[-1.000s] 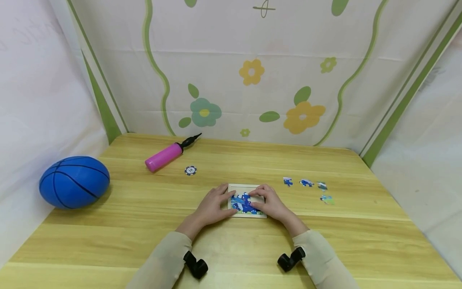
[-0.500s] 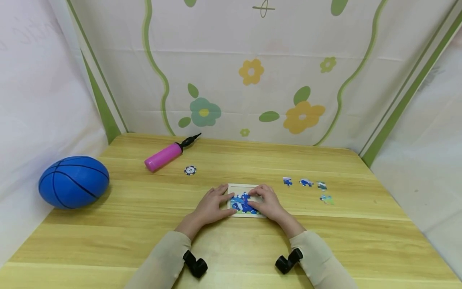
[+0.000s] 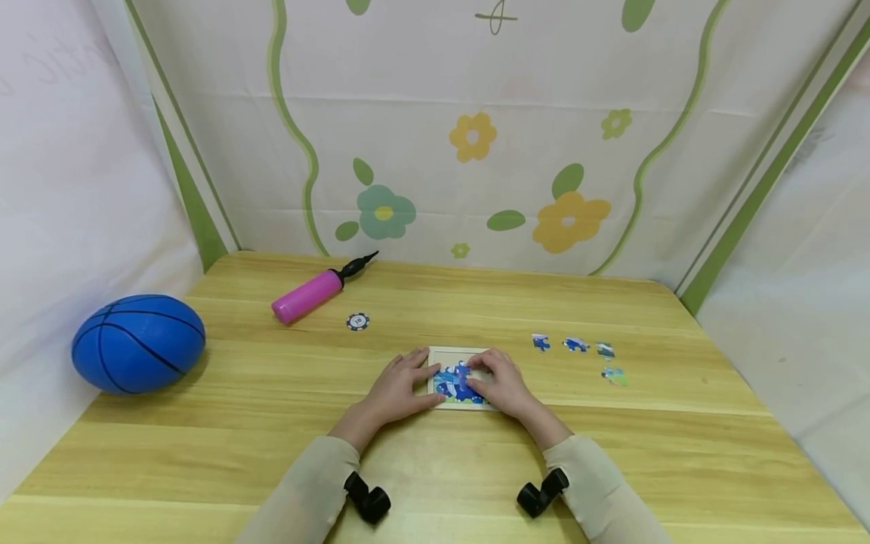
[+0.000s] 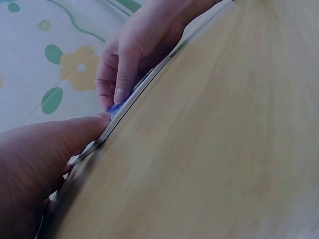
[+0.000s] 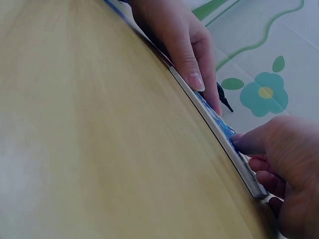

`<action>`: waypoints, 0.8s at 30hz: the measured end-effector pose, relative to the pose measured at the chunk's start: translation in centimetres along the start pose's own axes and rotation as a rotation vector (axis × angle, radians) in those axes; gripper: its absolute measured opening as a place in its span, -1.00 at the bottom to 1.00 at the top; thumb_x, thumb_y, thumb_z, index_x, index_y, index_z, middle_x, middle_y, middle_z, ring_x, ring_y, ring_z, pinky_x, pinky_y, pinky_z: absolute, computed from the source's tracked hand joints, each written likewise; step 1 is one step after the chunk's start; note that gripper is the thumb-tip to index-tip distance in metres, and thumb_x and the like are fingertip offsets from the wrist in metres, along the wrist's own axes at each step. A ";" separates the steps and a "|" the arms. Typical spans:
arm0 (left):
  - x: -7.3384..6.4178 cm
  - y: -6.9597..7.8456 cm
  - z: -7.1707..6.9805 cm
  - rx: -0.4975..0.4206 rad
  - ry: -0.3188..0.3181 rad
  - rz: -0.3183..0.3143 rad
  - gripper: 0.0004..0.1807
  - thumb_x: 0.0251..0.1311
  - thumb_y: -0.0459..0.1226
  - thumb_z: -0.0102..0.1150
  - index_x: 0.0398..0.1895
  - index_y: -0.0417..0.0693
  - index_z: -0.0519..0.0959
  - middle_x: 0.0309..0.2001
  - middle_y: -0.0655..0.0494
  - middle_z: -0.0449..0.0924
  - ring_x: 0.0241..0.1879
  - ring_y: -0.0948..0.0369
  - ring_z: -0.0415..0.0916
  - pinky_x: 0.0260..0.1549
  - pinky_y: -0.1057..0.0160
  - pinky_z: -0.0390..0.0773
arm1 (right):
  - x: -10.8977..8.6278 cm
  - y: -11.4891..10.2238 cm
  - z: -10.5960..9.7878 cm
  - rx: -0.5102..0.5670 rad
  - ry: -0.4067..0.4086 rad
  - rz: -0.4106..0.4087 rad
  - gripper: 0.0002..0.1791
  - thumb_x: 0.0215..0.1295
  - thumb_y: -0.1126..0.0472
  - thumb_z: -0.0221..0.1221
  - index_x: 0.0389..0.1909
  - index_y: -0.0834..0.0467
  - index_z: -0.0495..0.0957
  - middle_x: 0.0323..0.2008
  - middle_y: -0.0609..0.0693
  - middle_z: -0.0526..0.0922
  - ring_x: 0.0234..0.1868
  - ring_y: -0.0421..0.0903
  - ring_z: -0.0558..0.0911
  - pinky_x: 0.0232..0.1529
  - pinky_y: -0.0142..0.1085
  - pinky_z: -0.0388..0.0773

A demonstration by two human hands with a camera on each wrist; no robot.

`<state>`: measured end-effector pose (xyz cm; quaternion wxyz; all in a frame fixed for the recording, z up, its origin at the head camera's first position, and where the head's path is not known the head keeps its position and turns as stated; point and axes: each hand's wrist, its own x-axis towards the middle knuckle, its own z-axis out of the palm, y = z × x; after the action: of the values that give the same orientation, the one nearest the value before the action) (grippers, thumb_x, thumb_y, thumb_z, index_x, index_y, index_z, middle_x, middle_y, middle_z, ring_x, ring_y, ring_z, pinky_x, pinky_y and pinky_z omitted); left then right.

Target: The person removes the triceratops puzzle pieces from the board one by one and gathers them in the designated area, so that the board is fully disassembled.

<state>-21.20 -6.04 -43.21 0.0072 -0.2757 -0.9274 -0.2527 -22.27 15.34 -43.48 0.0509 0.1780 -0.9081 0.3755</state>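
A white fabric backdrop [image 3: 421,151] printed with green vines and flowers in yellow, green and teal rises behind the wooden table [image 3: 272,461], and pale fabric stands along both sides. At the table's left edge lies a blue ball [image 3: 139,344] with black basketball lines, oval as it appears. Right of it, farther back, a pink hand pump [image 3: 309,295] lies on its side, black nozzle pointing toward the backdrop.

The person's beige sleeves [image 3: 299,491] reach in from the near edge, a black device [image 3: 368,499] at each wrist. The left hand [image 3: 399,389] lies at the jigsaw tray's left side, fingers spread and fairly straight, thumb and index finger resting over its edge. The right hand [image 3: 503,384] is over the tray's right part, fingers bent, thumb and index fingertips apart at the puzzle; whether they pinch a piece cannot be told.

The jigsaw tray [image 3: 451,354] lies flat near the table's middle, between the hands. Inside, joined blue puzzle pieces [image 3: 451,389] fill the near left part. A blue-and-white poker chip [image 3: 358,322] lies near the pump. Four loose jigsaw pieces [image 3: 576,344] lie right of the tray, three roughly in a row and one nearer the person.
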 end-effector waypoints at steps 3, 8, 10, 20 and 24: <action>0.0 0.0 0.0 -0.002 0.004 0.002 -0.34 0.01 0.15 0.01 0.13 -0.03 0.36 0.24 -0.08 0.06 0.24 0.05 -0.08 0.14 0.02 -0.08 | 0.0 0.0 0.0 0.005 -0.004 0.008 -0.83 -0.01 0.26 0.24 -0.34 0.09 0.51 -0.36 -0.14 0.41 -0.27 -0.14 0.32 -0.19 -0.23 0.25; 0.0 0.0 0.0 -0.005 0.004 -0.004 -0.34 0.01 0.15 0.01 0.12 -0.03 0.36 0.24 -0.08 0.07 0.24 0.05 -0.09 0.14 0.02 -0.08 | 0.1 -0.2 -0.1 0.015 -0.011 0.022 -0.83 -0.01 0.26 0.24 -0.34 0.10 0.51 -0.37 -0.12 0.41 -0.28 -0.13 0.33 -0.20 -0.23 0.26; 0.0 0.0 0.0 -0.007 0.004 -0.008 -0.34 0.01 0.14 0.02 0.12 -0.03 0.36 0.24 -0.08 0.06 0.24 0.06 -0.09 0.14 0.03 -0.08 | 0.1 -0.2 -0.1 0.024 -0.012 0.027 -0.83 -0.01 0.26 0.24 -0.34 0.10 0.50 -0.37 -0.11 0.42 -0.28 -0.13 0.34 -0.20 -0.23 0.27; 0.1 0.0 0.1 -0.011 -0.004 -0.013 -0.35 0.01 0.14 0.02 0.13 -0.02 0.36 0.25 -0.07 0.05 0.25 0.05 -0.11 0.14 0.03 -0.10 | 0.1 -0.2 -0.2 0.135 -0.053 0.086 -0.76 -0.01 0.31 0.23 -0.27 0.11 0.49 -0.40 -0.10 0.44 -0.33 -0.13 0.39 -0.25 -0.28 0.36; 0.1 -0.1 0.1 -0.015 -0.004 -0.012 -0.35 0.01 0.13 0.03 0.13 -0.02 0.36 0.25 -0.07 0.04 0.25 0.06 -0.11 0.15 0.04 -0.11 | 0.1 -0.4 -0.1 0.204 -0.080 0.104 -0.70 -0.02 0.39 0.21 -0.22 0.14 0.46 -0.45 -0.07 0.46 -0.39 -0.13 0.41 -0.32 -0.31 0.39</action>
<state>-21.34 -5.99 -43.36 0.0019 -0.2706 -0.9271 -0.2593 -22.21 15.13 -43.10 -0.0234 0.1497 -0.8745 0.4608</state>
